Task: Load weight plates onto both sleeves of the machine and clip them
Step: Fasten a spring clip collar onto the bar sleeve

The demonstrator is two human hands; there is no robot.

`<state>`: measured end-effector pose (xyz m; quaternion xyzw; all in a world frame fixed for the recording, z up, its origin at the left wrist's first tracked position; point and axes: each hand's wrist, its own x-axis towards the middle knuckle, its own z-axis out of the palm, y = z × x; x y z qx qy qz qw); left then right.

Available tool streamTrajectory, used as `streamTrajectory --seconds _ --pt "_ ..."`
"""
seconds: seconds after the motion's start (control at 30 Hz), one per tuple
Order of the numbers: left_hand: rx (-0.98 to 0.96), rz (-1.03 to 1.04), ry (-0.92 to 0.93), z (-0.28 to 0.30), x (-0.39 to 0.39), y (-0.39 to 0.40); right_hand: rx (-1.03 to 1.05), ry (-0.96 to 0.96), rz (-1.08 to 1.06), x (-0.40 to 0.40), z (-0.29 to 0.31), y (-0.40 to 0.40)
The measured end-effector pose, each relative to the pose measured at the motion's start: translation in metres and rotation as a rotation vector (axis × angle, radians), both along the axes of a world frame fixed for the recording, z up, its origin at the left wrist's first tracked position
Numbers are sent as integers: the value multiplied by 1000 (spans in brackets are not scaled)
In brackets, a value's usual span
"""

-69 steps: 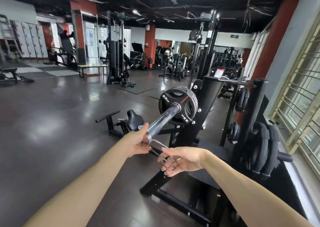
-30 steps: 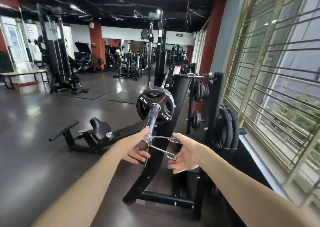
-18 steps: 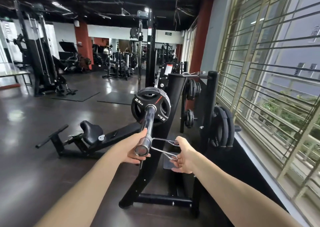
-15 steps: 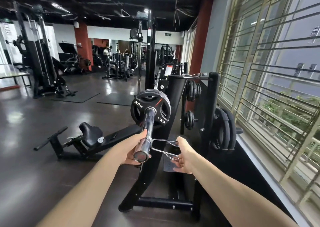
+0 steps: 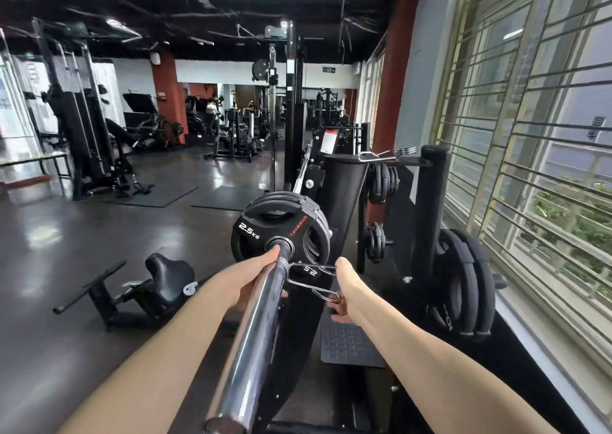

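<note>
head view: a chrome sleeve (image 5: 255,327) runs from the lower frame edge up toward mid-frame, seen almost end-on.
weight plates: black plates (image 5: 281,231) sit at the far end of the sleeve; the front one is marked 2.5 kg.
spring clip: a wire collar (image 5: 299,276) is coiled round the sleeve just in front of the plates, its two handles sticking out to the right.
left hand: the left hand (image 5: 248,276) wraps the sleeve from the left, thumb tip against the coil, closed on the sleeve.
right hand: the right hand (image 5: 346,289) is curled around the clip handles' ends, thumb up, gripping them.
storage rack: a black post (image 5: 427,221) to the right carries more plates (image 5: 463,288); a spare clip (image 5: 385,154) lies on top of the machine frame.
surroundings: barred window (image 5: 536,142) at right, a low black seat (image 5: 169,274) at left on the dark floor.
</note>
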<state>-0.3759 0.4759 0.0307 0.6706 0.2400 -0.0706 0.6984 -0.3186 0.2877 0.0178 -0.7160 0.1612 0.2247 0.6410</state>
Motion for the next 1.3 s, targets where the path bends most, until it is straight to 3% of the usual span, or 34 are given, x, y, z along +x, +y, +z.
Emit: streamTrajectory --seconds 0.33,0.4,0.7,1.3 --pt "43 40 -8 -5 66 20 12 -15 -14 61 -4 17" --pt "73 30 18 -4 64 19 5 -4 -15 61 -6 18" --pt "-112 66 2 -1 52 10 -16 0 -27 57 -5 22" --pt "9 75 -40 -7 62 0 20 132 -79 59 -10 24"
